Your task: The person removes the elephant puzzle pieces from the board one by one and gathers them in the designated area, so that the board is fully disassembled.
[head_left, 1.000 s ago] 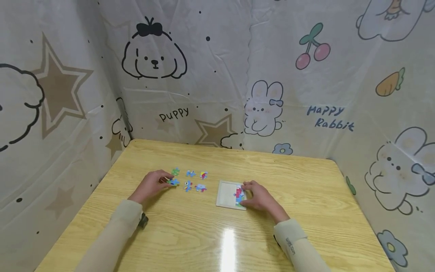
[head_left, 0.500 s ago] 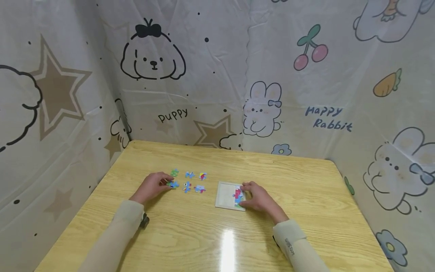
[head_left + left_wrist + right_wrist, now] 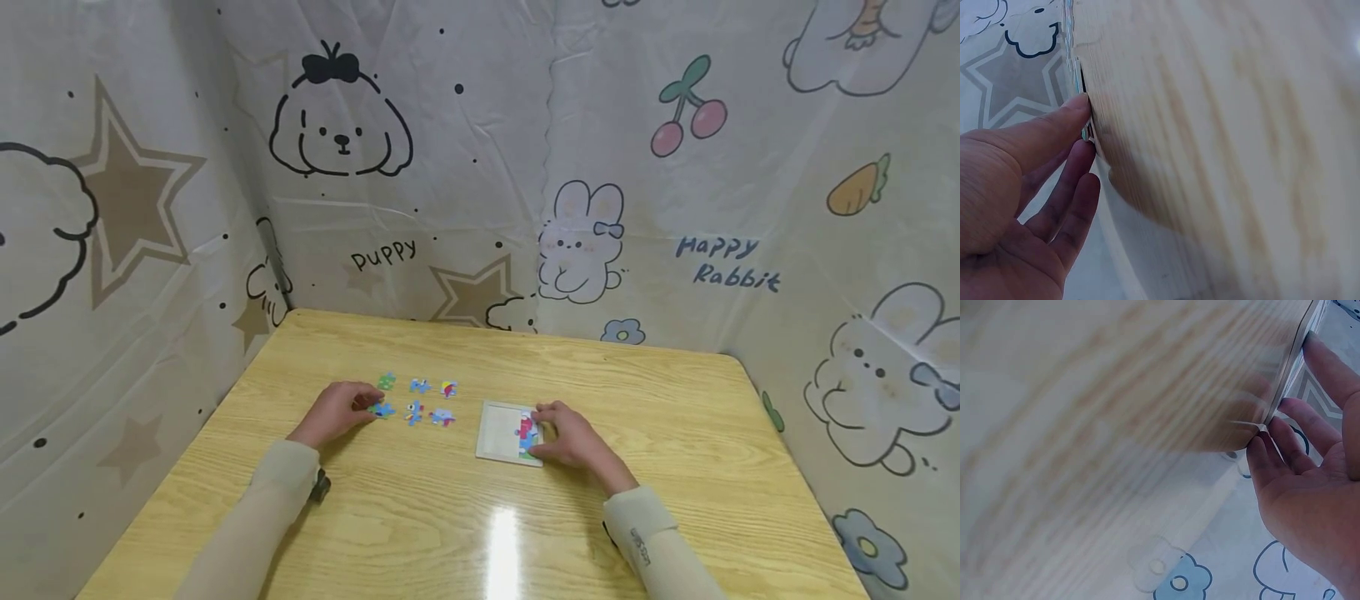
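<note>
On the left side of the table, my left hand [image 3: 341, 412] pinches a blue and green jigsaw piece [image 3: 384, 410] between thumb and fingers, low at the tabletop. The left wrist view shows the thumb [image 3: 1075, 106] against the piece's thin edge [image 3: 1085, 134]. Several other loose pieces lie beside it in two rows, among them a green piece [image 3: 386, 381] and one with a red and yellow pattern [image 3: 448, 389]. My right hand [image 3: 572, 435] grips the right side of a square puzzle tray [image 3: 497, 432]. Joined colourful pieces [image 3: 527, 433] fill the tray's right strip, partly covered by the fingers.
The light wooden table [image 3: 420, 517] ends at a curtain [image 3: 480, 142] printed with animals and stars, which stands behind it and at both sides. A bright light reflection lies on the wood near the front.
The piece at my left fingertips has come down a little and lies flatter. My right hand and the tray stay where they were.
</note>
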`<state>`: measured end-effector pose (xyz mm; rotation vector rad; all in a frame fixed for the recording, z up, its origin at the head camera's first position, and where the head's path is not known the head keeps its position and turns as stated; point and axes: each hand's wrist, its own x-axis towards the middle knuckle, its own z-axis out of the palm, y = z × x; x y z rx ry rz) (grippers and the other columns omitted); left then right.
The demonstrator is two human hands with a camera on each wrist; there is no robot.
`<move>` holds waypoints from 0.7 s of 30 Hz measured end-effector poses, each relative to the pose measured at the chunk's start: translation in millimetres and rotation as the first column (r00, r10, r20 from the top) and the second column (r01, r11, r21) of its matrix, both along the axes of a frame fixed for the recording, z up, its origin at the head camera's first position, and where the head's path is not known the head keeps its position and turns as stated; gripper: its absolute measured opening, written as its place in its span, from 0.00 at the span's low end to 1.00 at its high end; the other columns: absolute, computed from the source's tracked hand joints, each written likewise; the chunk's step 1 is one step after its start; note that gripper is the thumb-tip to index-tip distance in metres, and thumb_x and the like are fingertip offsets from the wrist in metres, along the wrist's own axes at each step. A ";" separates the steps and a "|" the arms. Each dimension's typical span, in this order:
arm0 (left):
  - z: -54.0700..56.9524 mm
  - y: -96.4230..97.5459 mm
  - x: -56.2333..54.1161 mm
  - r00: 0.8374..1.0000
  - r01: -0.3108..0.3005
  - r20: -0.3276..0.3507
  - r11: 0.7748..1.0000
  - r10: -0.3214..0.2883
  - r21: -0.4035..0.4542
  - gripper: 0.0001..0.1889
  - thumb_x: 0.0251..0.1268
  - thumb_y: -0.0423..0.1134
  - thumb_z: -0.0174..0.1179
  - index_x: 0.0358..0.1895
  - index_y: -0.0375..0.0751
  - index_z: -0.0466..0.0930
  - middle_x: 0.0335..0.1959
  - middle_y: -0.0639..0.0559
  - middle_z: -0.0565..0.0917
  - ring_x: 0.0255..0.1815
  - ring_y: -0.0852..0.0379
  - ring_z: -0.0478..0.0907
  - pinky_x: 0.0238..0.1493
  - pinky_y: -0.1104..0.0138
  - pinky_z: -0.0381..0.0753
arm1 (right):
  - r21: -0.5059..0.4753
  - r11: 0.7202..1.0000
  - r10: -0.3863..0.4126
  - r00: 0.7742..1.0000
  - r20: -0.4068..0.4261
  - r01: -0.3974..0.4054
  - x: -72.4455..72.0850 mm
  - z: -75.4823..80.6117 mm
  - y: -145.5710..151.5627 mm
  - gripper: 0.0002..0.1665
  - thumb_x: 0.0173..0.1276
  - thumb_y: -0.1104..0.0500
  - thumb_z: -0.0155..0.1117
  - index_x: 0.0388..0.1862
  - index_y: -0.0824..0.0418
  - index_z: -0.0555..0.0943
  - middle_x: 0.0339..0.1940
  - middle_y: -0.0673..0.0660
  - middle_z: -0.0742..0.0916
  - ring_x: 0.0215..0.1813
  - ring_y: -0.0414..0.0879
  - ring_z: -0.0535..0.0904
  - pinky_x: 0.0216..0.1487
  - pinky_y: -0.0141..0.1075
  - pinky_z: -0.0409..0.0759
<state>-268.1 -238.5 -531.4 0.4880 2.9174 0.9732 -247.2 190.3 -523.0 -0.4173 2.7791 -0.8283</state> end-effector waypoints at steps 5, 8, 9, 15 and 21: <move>0.4 0.8 0.1 1.000 -0.001 0.006 1.000 0.001 0.004 0.18 0.64 0.29 0.71 0.57 0.38 0.87 0.52 0.44 0.89 0.48 0.48 0.85 0.52 0.52 0.85 | 0.015 1.000 0.012 1.000 -0.015 -0.012 0.3 0.1 0.4 0.38 0.63 0.55 0.80 0.70 0.64 0.78 0.74 0.63 0.76 0.75 0.65 0.70 0.77 0.59 0.67; 0.7 1.2 0.4 1.000 -0.004 0.012 1.000 0.004 0.009 0.18 0.64 0.30 0.71 0.57 0.38 0.87 0.52 0.45 0.89 0.48 0.48 0.85 0.53 0.52 0.86 | 0.015 1.000 0.015 1.000 -0.018 -0.015 0.3 -0.3 0.4 0.38 0.63 0.55 0.80 0.69 0.65 0.78 0.74 0.63 0.77 0.74 0.65 0.70 0.76 0.59 0.67; 0.6 1.3 0.6 1.000 0.000 0.009 1.000 0.000 0.008 0.18 0.64 0.30 0.70 0.57 0.38 0.87 0.52 0.44 0.89 0.48 0.48 0.85 0.52 0.52 0.86 | 0.014 1.000 0.015 1.000 -0.018 -0.015 0.6 -0.2 0.4 0.38 0.63 0.55 0.80 0.69 0.65 0.78 0.74 0.63 0.77 0.74 0.65 0.70 0.76 0.59 0.67; -0.4 1.3 -0.5 1.000 -0.009 0.012 1.000 0.009 -0.001 0.17 0.65 0.30 0.70 0.57 0.38 0.87 0.51 0.45 0.89 0.47 0.48 0.85 0.52 0.51 0.85 | -0.010 1.000 -0.001 1.000 -0.003 0.001 0.2 -0.5 0.1 0.38 0.62 0.55 0.80 0.70 0.64 0.78 0.74 0.62 0.76 0.75 0.64 0.70 0.78 0.58 0.65; -1.1 -0.1 -0.5 1.000 -0.014 0.014 1.000 0.014 0.006 0.17 0.66 0.30 0.70 0.58 0.38 0.86 0.52 0.45 0.89 0.48 0.48 0.85 0.52 0.51 0.86 | -0.011 1.000 0.002 1.000 -0.005 -0.002 -0.7 -1.1 0.3 0.38 0.62 0.55 0.80 0.70 0.64 0.78 0.74 0.62 0.76 0.75 0.65 0.70 0.78 0.58 0.65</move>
